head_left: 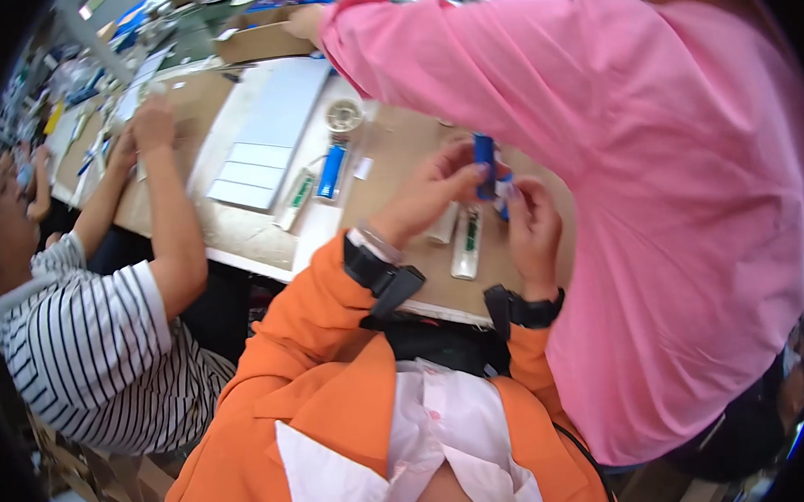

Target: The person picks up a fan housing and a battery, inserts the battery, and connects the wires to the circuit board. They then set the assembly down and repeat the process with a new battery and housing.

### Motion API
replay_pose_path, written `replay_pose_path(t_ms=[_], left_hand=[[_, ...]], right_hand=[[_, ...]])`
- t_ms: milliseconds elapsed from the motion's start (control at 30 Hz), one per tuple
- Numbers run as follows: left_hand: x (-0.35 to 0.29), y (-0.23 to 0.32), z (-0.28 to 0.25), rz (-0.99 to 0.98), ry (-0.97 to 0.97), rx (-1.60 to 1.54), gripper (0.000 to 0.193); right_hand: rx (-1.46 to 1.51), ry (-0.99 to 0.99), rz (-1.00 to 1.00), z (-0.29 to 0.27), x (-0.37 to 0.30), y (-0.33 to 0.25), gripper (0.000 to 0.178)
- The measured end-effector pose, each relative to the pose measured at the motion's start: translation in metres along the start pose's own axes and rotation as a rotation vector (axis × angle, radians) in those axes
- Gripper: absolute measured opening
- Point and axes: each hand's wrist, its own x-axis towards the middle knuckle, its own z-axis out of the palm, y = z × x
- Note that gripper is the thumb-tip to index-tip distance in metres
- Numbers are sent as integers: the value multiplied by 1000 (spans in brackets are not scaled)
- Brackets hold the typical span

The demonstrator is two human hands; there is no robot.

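Observation:
Above the brown tabletop, my left hand (448,176) is closed on a short dark blue cylinder (484,159), held upright between thumb and fingers. Just to its right, my right hand (536,220) pinches a small blue and white piece (503,199), partly hidden by the fingers; whether it joins the cylinder I cannot tell. Beneath my hands lies a slim white packet with green print (465,244), a second pale packet (443,225) beside it. Further left are a blue cylinder in clear wrapping (331,172) and another white and green packet (296,200).
A tape roll (344,116) and white flat panel (271,135) lie on the left. Close on my right, a person in a pink shirt (675,207) reaches across to a cardboard box (262,37). At left sits a person in a striped shirt (104,352), hands over the table.

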Motion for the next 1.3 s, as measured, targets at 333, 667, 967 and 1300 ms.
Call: replay_pose_path(t_ms=[333, 667, 967, 1300], left_hand=[[0, -11, -13, -43, -86, 43, 33], [-5, 2, -2, -20, -53, -44, 34], [-1, 7, -26, 63, 100, -28, 32], [4, 9, -44, 90, 153, -30, 34]], right_hand=[[58, 153, 173, 3, 2, 10, 11], [-207, 182, 202, -12, 10, 30, 18], [-428, 118, 64, -15, 10, 50, 24], [-399, -26, 287, -14, 0, 27, 31]])
